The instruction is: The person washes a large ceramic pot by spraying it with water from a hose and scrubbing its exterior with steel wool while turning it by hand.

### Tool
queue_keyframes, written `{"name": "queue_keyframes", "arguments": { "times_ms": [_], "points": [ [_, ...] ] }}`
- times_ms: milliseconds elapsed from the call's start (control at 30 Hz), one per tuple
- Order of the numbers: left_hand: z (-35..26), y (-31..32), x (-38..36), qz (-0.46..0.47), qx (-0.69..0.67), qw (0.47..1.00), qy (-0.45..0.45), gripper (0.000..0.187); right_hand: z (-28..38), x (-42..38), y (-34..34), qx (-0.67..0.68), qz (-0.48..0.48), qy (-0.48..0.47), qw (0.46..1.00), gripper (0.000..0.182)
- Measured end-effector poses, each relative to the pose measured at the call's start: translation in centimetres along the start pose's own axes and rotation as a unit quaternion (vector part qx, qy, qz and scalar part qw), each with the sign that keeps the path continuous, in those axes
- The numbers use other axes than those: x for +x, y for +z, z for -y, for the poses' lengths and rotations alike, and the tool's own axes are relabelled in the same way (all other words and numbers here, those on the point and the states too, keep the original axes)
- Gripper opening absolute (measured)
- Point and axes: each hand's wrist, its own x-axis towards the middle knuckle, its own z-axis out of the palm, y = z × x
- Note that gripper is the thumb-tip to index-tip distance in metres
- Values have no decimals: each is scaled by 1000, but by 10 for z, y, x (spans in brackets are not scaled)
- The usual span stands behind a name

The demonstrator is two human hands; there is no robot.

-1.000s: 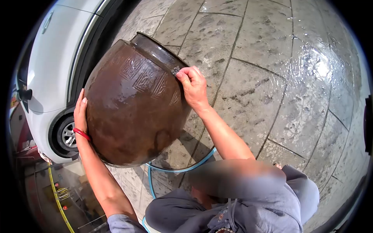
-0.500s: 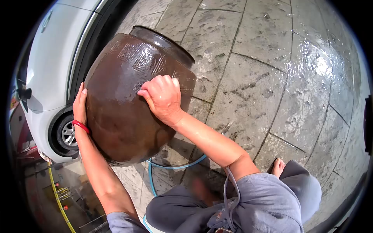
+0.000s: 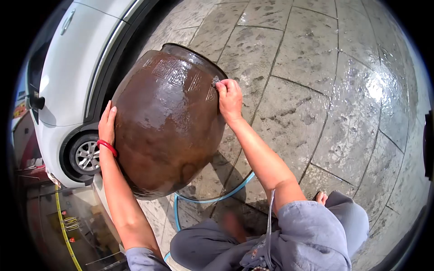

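A large brown glazed jar [image 3: 167, 131] stands before me, wet and shiny, with its rimmed mouth toward the top right of the view and a band of raised pattern below the rim. My left hand [image 3: 107, 125], a red bangle on its wrist, lies with fingers stretched out along the jar's left side. At the right shoulder, near the rim, my right hand [image 3: 230, 97] is closed, pinching a small grey scouring pad [image 3: 215, 81] against the patterned surface. The fingers hide most of the pad.
A white car [image 3: 68, 77] is close on the left, its wheel [image 3: 87, 154] near my left forearm. Wet stone-patterned paving [image 3: 298, 117] spreads to the right. A blue hose [image 3: 217, 198] loops on the ground between the jar and my legs.
My right hand has moved from the middle of the jar's upper side to its right shoulder, taking the scouring pad along. My left hand keeps its place on the jar; the whole view has shifted slightly.
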Motion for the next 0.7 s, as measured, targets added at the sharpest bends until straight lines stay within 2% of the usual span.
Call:
{"name": "queue_keyframes", "arguments": {
  "times_ms": [67,133,167,267,300,333,400,433,500,633,700],
  "points": [
    [-4,0,4,-2,-11,1000,1,56,-5,-4,1,5,-21,-16,1000,13],
    [-13,2,-2,-3,-21,1000,-19,56,31,-37,-4,-26,24,-118,992,15],
    [-9,2,1,-1,-30,999,-24,56,48,-57,-11,-10,92,-194,977,18],
    [-9,1,-2,1,-23,1000,-7,55,29,-48,-13,10,56,-181,982,18],
    [-9,0,-2,1,-20,1000,-8,55,7,-27,-10,-5,15,-69,998,17],
    [-10,1,-5,-1,-30,999,-16,55,-11,-8,-9,-6,-5,-21,1000,15],
    [-17,3,-2,-8,-44,999,-16,55,6,-18,-5,2,-21,-12,1000,16],
    [-19,4,-2,-8,-32,999,-15,55,28,-36,-1,-15,-21,-97,995,17],
    [-17,2,-3,-1,-11,1000,-12,54,91,-67,-7,-15,113,-286,951,21],
    [-11,0,-5,-5,-32,999,-12,54,69,-14,8,-56,88,-275,956,21],
    [-13,1,-7,-9,-2,1000,1,54,47,3,8,-74,36,-207,975,19]
  ]
}}
